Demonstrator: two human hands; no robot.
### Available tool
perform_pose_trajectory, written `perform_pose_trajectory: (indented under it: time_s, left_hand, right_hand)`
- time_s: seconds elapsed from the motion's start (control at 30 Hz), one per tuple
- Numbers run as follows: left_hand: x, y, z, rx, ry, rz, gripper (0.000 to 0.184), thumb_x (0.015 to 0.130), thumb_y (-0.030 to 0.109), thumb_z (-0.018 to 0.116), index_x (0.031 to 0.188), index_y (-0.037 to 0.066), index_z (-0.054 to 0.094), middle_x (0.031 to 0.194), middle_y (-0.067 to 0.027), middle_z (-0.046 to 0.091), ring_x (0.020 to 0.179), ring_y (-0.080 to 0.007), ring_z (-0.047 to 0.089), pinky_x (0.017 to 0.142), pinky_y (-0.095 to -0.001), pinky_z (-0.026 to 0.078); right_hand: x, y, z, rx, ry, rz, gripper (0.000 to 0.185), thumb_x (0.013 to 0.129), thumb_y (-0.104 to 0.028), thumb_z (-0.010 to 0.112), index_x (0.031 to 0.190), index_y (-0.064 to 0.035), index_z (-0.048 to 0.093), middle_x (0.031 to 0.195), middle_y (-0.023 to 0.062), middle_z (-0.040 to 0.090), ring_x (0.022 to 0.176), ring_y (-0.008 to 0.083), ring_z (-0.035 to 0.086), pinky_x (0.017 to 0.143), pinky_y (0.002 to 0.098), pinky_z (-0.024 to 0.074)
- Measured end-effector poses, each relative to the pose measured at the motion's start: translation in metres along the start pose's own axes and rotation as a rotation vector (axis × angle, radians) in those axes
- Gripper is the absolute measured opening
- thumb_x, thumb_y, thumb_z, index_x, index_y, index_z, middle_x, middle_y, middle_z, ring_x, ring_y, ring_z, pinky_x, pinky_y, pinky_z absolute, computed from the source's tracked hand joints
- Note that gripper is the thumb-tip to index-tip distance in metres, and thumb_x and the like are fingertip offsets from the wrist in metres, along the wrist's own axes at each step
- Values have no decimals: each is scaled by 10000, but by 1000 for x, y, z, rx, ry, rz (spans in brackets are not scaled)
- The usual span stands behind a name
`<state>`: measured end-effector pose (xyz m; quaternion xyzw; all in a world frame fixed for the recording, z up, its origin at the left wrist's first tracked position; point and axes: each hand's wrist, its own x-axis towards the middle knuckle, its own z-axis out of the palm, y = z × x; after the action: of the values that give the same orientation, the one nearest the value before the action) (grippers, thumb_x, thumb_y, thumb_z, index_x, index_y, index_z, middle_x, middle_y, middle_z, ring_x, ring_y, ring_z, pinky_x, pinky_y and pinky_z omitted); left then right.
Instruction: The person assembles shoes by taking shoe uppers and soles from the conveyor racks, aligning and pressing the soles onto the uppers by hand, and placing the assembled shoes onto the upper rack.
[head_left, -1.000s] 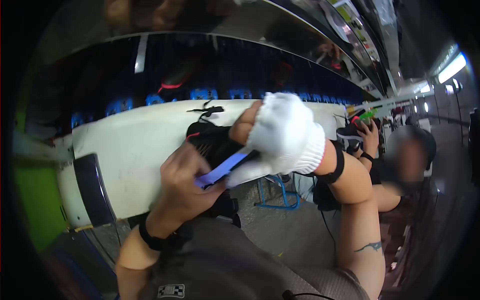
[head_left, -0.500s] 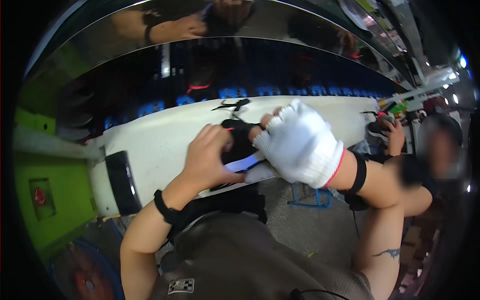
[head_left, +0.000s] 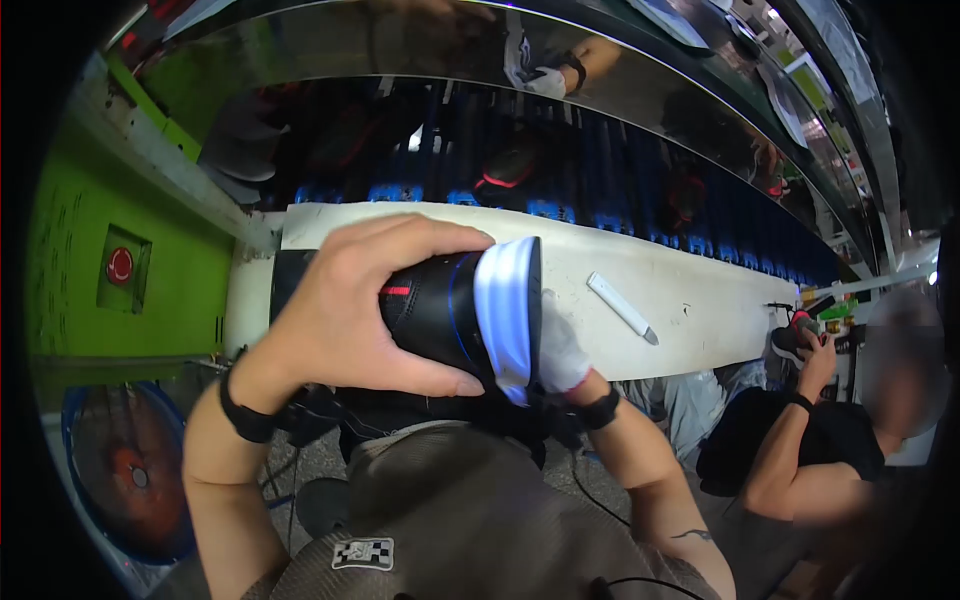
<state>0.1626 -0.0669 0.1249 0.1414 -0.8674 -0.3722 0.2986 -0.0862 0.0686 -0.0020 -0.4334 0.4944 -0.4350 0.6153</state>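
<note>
Risk: shoe point(head_left: 432, 315) twisting or dropping, cause, a loosened left hand point(head_left: 345, 315). Second risk: pale sole edge point(head_left: 505, 315) smudged, cause, glove rub. Shoe: black, red mark, thin blue line; held at the bench's point(head_left: 560, 250) near edge. Left fingers: spread round it, thumb opposite. Right hand point(head_left: 563, 350): gloved, beside the sole; fingers partly hidden, cannot tell.
</note>
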Motion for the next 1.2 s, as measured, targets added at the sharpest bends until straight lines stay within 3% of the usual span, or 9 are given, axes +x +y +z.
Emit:
perform_pose_trajectory:
  time_s: [0.13, 0.23, 0.33, 0.43, 0.57, 0.73, 0.87, 0.97, 1.2]
  left_hand:
    - [-1, 2, -7, 141, -13, -48, 870, 509, 347, 1010, 1253, 19, 697, 1103, -140, 736, 1022, -329, 725, 911, -394, 539]
    - [8, 5, -16, 191, -123, -130, 886, 532, 326, 1001, 1276, 0, 648, 1092, -195, 728, 1006, -398, 721, 892, -432, 560]
    - [27, 9, -26, 260, -306, -299, 890, 548, 292, 992, 1285, -22, 604, 1070, -249, 724, 1014, -447, 710, 870, -458, 577]
    - [30, -14, -27, 282, -333, -240, 852, 538, 253, 990, 1255, -30, 628, 963, -242, 733, 917, -432, 734, 790, -445, 591]
    - [29, -20, -32, 208, -356, -307, 835, 537, 260, 998, 1229, -33, 632, 902, -233, 732, 876, -421, 743, 766, -447, 591]
    - [17, -26, -34, 229, -285, -249, 847, 548, 297, 1008, 1221, -42, 622, 880, -230, 731, 858, -422, 744, 758, -444, 592]
    - [26, -19, -24, 302, -264, -209, 829, 562, 338, 1008, 1175, -59, 615, 861, -228, 727, 827, -434, 735, 753, -446, 594]
    - [44, -7, -15, 316, -303, -131, 762, 595, 314, 990, 1106, -98, 604, 831, -238, 714, 797, -441, 725, 742, -454, 592]
    - [55, 16, 8, 302, -451, 52, 720, 651, 296, 958, 1092, -127, 575, 826, -230, 707, 735, -402, 727, 688, -415, 590]
  right_hand:
    - [9, -32, 16, -232, 67, -215, 696, 972, -339, 703, 1510, 7, 429, 1431, 202, 590, 1345, 303, 571, 1135, 395, 450]
    - [12, -98, 20, -195, -62, -490, 1151, 626, -227, 964, 1565, -19, 331, 1515, 190, 515, 1356, 297, 552, 1146, 417, 440]
    - [35, -127, 21, -362, -118, -427, 1083, 611, -172, 938, 1526, -35, 373, 1518, 165, 515, 1346, 273, 547, 1151, 412, 431]
    - [52, -92, 27, 13, 47, -418, 698, 740, -198, 753, 1364, -55, 475, 1399, 163, 597, 1284, 257, 576, 1115, 394, 452]
    - [55, -70, 59, 564, 252, -551, 726, 824, -511, 725, 1357, -76, 492, 1282, 187, 599, 1229, 331, 577, 1105, 479, 462]
    - [74, -57, 60, 738, 156, -667, 742, 814, -558, 694, 1318, -35, 538, 1197, 131, 559, 1182, 269, 543, 1105, 424, 443]
    - [67, -78, 54, 210, 180, -523, 752, 763, -508, 781, 1318, -82, 507, 1249, 108, 526, 1208, 239, 533, 1106, 384, 435]
    - [56, -92, 41, 208, 138, -399, 844, 758, -571, 813, 1365, -75, 501, 1290, 104, 530, 1236, 243, 545, 1114, 390, 441]
    - [6, -138, -11, -513, -54, -260, 822, 870, -445, 722, 1511, -44, 400, 1317, 138, 544, 1214, 245, 553, 1069, 386, 443]
